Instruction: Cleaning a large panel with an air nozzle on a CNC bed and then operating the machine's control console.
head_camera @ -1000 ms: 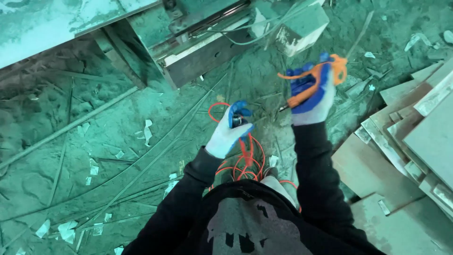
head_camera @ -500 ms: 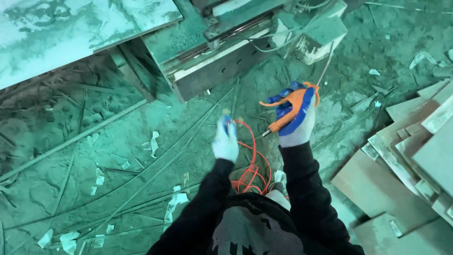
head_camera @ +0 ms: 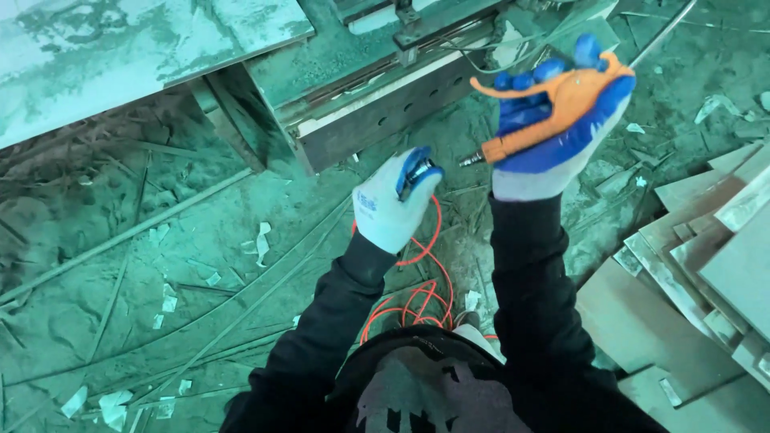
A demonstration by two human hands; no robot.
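Head view: right hand (head_camera: 553,132) fingers clenched on orange air gun (head_camera: 553,100); left hand (head_camera: 393,200) fingers grasping metal hose coupling (head_camera: 417,172); coiled orange hose (head_camera: 421,281) beneath; tile stack (head_camera: 706,265) right.

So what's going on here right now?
A person in blue-and-white gloves stands over a dusty floor. The right hand grips an orange air blow gun, its metal inlet end pointing left. The left hand holds the metal fitting of a coiled orange hose. The two are close but not joined.
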